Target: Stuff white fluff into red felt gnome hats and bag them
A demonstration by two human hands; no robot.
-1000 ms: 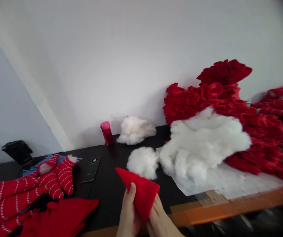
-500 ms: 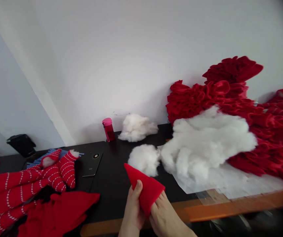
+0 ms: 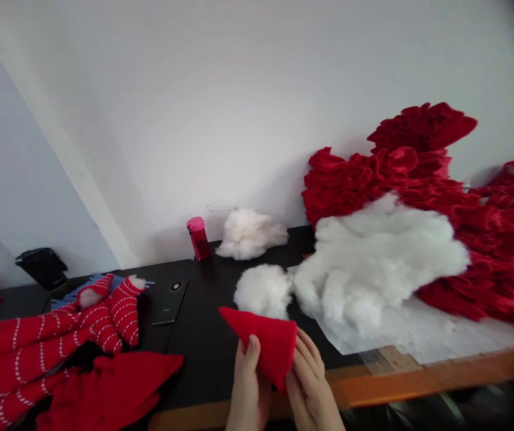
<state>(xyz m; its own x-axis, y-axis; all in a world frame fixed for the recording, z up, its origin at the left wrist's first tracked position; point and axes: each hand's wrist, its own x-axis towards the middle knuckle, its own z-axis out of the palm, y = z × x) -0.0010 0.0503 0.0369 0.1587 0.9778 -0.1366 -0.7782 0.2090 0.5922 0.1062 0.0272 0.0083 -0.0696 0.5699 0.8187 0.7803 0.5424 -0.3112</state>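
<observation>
A red felt cone hat is held up over the table's front edge, its tip pointing up and left. My left hand grips it from below, thumb pressed on the near side and the other fingers hidden behind. At the wide opening, my right hand holds the rim with its fingers bent around the edge; the thumb side is partly hidden. Just behind the hat lies a small clump of white stuffing. What is inside the hat does not show.
A big heap of white stuffing lies on white paper, before piled red cones. Another stuffing clump and a pink-lidded bottle stand by the wall. Leftward are a phone, red cones and striped pieces.
My right hand has drawn back from inside the hat's opening to its rim. The hat has turned slightly, its tip lower and further left.
</observation>
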